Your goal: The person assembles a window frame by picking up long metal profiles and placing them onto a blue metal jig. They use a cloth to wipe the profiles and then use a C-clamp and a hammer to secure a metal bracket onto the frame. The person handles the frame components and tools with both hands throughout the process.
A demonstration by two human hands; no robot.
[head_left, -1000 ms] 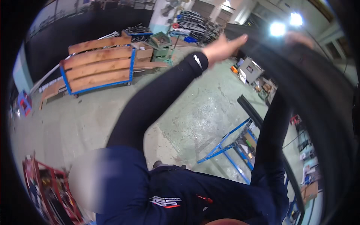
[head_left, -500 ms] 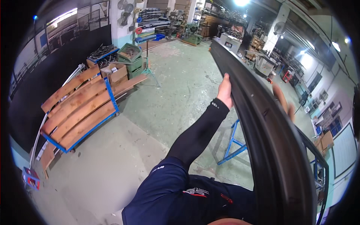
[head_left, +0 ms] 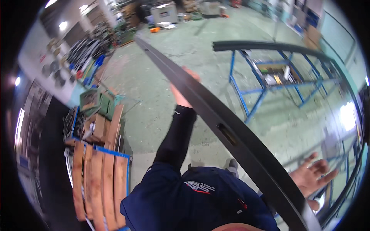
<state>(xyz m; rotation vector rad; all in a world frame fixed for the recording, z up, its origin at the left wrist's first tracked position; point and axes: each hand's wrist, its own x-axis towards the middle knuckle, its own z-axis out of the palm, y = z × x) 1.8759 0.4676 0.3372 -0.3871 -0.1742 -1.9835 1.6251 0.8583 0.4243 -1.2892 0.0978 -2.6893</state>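
A long dark grey metal profile (head_left: 200, 107) slants across the view from the far left to the near right. A short slot is cut in its upper face, around the middle. My left hand (head_left: 181, 90) is wrapped round the far half of the profile, its fingers partly hidden behind it. On the other side, close to the near end, my right hand (head_left: 313, 175) stays open with its fingers spread and nothing held in them. Whether its palm touches the profile's edge I cannot tell.
At right, a blue metal trestle table (head_left: 241, 90) carries another dark profile (head_left: 266, 46) and a tray of small parts (head_left: 275, 79). A trolley of wooden boards (head_left: 98, 181) stands at near left, with a cardboard box (head_left: 96, 127) and green bins (head_left: 92, 100) behind it.
The view has swung to the right. The profile has turned, showing its slotted face. My right hand has moved from the profile's far part back toward its near end and opened.
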